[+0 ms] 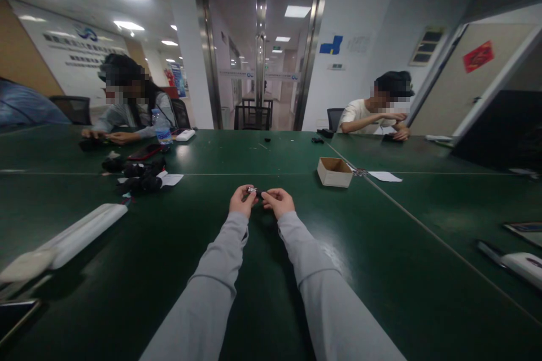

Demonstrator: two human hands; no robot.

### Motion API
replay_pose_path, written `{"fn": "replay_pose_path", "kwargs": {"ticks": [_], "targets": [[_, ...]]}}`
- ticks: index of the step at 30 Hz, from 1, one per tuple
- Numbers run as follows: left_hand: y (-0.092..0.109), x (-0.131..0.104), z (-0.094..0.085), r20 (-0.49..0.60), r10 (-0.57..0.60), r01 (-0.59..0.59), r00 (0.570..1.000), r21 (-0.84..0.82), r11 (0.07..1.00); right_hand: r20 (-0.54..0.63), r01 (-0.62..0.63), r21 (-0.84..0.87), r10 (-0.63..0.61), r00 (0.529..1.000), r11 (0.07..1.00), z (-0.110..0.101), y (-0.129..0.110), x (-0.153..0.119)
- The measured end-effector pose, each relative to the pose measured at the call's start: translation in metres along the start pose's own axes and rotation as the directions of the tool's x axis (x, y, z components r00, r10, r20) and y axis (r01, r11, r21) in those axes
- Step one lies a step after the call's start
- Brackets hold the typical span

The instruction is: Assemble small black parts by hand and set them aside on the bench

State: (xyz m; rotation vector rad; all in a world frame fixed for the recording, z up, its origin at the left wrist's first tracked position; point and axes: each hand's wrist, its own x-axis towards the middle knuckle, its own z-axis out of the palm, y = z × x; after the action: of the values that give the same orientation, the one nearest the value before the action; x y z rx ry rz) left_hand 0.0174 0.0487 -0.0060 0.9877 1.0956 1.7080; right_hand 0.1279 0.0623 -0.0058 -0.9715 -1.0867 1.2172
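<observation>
Out in front of me, both hands meet over the green table (262, 248). Between them is a small dark object with a shiny metal end (253, 189), too small to name for certain. My left hand (241, 201) is closed, pinching it near the shiny end. On the other side my right hand (278, 202) is closed too, its thumb and fingertips on the black end (259, 194). The fingers hide part of the object.
An open cardboard box (334, 179) stands right of my hands, with white paper (385, 176) beyond it. Black items (146, 180) lie to the left, near a long white object (91, 234). A bottle (162, 128) stands farther back. People (139, 107) sit across the table.
</observation>
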Motion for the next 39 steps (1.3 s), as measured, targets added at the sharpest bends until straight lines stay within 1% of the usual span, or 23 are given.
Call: {"fn": "replay_pose_path", "kwargs": {"ticks": [3, 6, 8, 10, 14, 18, 20, 26, 29, 31, 34, 39], "targets": [[0.002, 0.001, 0.000, 0.035, -0.031, 0.032, 0.999, -0.046, 0.998, 0.001, -0.084, 0.056, 0.084, 0.996, 0.995, 0.006, 0.001, 0.003], [0.004, -0.001, 0.002, 0.090, -0.070, 0.077, 0.993, -0.078, 0.994, 0.004, -0.144, 0.149, 0.145, 0.989, 0.978, 0.005, 0.000, 0.004], [0.005, -0.002, 0.002, 0.115, -0.093, 0.104, 0.989, -0.090, 0.991, 0.028, -0.167, 0.224, 0.165, 0.986, 0.960, 0.001, -0.001, 0.003], [0.007, -0.002, 0.001, 0.133, -0.101, 0.110, 0.986, -0.061, 0.992, 0.043, -0.173, 0.265, 0.168, 0.985, 0.949, -0.003, -0.002, 0.003], [0.006, -0.002, -0.003, 0.156, -0.084, 0.078, 0.984, 0.043, 0.996, 0.038, -0.177, 0.267, 0.173, 0.984, 0.947, -0.008, -0.003, 0.002], [0.004, 0.000, -0.007, 0.153, -0.011, -0.017, 0.988, 0.183, 0.983, 0.057, -0.151, 0.254, 0.141, 0.988, 0.955, -0.011, -0.002, 0.000], [0.004, 0.000, -0.008, 0.148, 0.003, -0.035, 0.989, 0.215, 0.976, 0.076, -0.145, 0.256, 0.130, 0.989, 0.956, -0.012, -0.001, 0.000], [0.009, -0.003, -0.007, 0.131, -0.021, -0.010, 0.991, 0.228, 0.974, 0.101, -0.158, 0.261, 0.136, 0.986, 0.952, -0.013, 0.000, 0.000], [0.009, -0.001, -0.007, 0.131, -0.033, -0.003, 0.991, 0.264, 0.965, 0.122, -0.155, 0.261, 0.126, 0.985, 0.953, -0.014, 0.002, 0.001], [0.009, 0.002, -0.008, 0.146, -0.062, 0.015, 0.987, 0.300, 0.954, 0.131, -0.146, 0.257, 0.115, 0.985, 0.955, -0.014, 0.003, 0.001], [0.006, 0.006, -0.010, 0.161, -0.100, 0.038, 0.982, 0.352, 0.935, 0.118, -0.135, 0.246, 0.108, 0.987, 0.960, -0.013, 0.003, 0.001], [0.004, 0.006, -0.010, 0.117, -0.049, -0.011, 0.992, 0.465, 0.885, 0.094, -0.117, 0.232, 0.098, 0.991, 0.966, -0.010, -0.001, -0.002]]}}
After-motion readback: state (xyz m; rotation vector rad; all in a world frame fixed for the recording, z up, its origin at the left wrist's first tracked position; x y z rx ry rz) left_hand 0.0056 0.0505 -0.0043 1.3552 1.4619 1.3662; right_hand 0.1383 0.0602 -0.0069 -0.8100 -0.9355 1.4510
